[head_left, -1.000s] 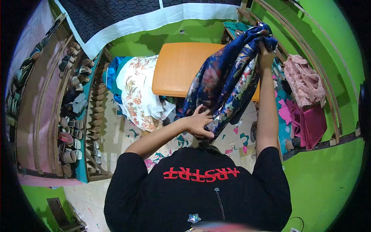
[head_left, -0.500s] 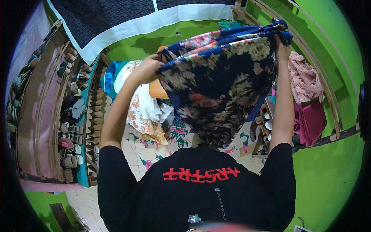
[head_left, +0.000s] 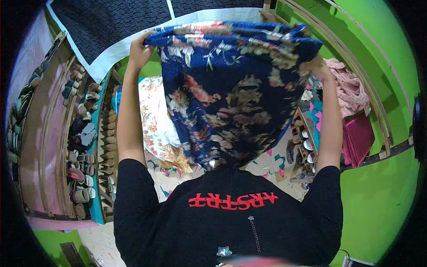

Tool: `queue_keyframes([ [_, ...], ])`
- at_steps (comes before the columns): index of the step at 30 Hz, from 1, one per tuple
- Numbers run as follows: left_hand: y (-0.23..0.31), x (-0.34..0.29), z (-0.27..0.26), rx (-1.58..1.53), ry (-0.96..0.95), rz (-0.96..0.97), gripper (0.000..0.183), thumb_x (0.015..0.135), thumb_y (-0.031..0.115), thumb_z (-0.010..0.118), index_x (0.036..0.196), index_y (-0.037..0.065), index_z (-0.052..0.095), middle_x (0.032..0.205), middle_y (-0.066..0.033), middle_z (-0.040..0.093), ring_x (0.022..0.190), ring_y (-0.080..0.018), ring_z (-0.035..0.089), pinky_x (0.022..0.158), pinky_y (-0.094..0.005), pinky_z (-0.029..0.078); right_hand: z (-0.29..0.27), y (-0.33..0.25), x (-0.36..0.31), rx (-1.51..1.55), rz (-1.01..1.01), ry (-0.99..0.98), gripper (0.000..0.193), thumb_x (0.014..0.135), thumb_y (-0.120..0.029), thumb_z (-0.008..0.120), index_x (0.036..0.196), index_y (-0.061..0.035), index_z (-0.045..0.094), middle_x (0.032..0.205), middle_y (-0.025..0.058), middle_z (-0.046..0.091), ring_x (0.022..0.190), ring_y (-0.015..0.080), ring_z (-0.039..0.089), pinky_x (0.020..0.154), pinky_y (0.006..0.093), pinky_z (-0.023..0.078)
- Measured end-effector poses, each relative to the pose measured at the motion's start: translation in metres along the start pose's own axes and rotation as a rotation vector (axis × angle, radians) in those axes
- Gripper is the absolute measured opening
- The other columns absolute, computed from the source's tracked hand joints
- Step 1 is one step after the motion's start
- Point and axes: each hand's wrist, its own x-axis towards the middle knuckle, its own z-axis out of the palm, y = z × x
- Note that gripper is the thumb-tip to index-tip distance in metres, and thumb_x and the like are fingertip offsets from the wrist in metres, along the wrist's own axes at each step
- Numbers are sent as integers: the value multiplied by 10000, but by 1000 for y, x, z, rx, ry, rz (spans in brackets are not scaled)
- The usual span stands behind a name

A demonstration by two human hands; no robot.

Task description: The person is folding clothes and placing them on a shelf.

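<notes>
A dark blue cloth with a pink, cream and red flower print [head_left: 231,98] hangs stretched between my raised hands. My left hand [head_left: 141,51] grips its upper left corner, the fingers closed on the edge. At the upper right, my right hand [head_left: 316,67] is closed round the gathered side of the cloth, its fingertips partly behind folds. The top edge is bunched into several layers. Below, the fabric falls close to the front of my black T-shirt [head_left: 227,222], hiding much of the floor and whatever stands behind it.
Shelves of shoes [head_left: 82,142] stand at the left, beside a rack of brown shoe forms [head_left: 109,151]. White floral fabric [head_left: 153,115] lies behind the blue cloth. Pink lace [head_left: 347,86] and folded magenta cloth [head_left: 358,138] sit at the right. Coloured scraps [head_left: 279,161] litter the tiled floor.
My left hand has moved up and to the left, spreading the blue cloth wider. My right hand has dropped slightly. The cloth now covers the orange object seen before.
</notes>
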Motion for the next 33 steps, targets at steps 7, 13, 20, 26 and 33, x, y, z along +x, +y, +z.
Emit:
queue_keyframes([
  [7,-11,-7,-19,466,-219,-47,320,602,-57,559,911,19,584,878,-157,593,821,-273,583,714,-304,442,63,-33,24,-156,-117,102,407,605,-100,704,970,1,553,894,76,593,757,147,536,669,285,446],
  [13,-27,19,-56,371,-65,-60,348,606,-38,642,944,1,573,858,-126,617,808,-184,593,716,-263,449,39,-80,118,-268,-392,246,346,600,-189,702,878,-21,586,821,95,624,721,220,580,718,348,446],
  [20,-74,33,-46,432,-30,-28,354,608,-2,652,952,2,568,882,-134,610,827,-203,590,739,-278,441,55,-79,197,-334,-434,351,401,575,-225,711,891,-15,581,880,141,611,799,265,594,712,368,448],
  [26,-162,32,10,465,-118,-259,345,613,-18,520,953,10,571,906,-200,581,850,-304,572,750,-319,435,85,33,266,-637,-132,384,561,534,-254,733,1012,-54,516,918,160,595,877,292,564,758,361,452],
  [33,-198,48,64,706,-26,-247,367,602,-25,491,949,54,582,889,-201,570,858,-339,546,751,-374,434,98,77,275,-367,-290,452,491,560,-231,696,981,-41,528,951,160,589,895,336,552,768,373,435],
])
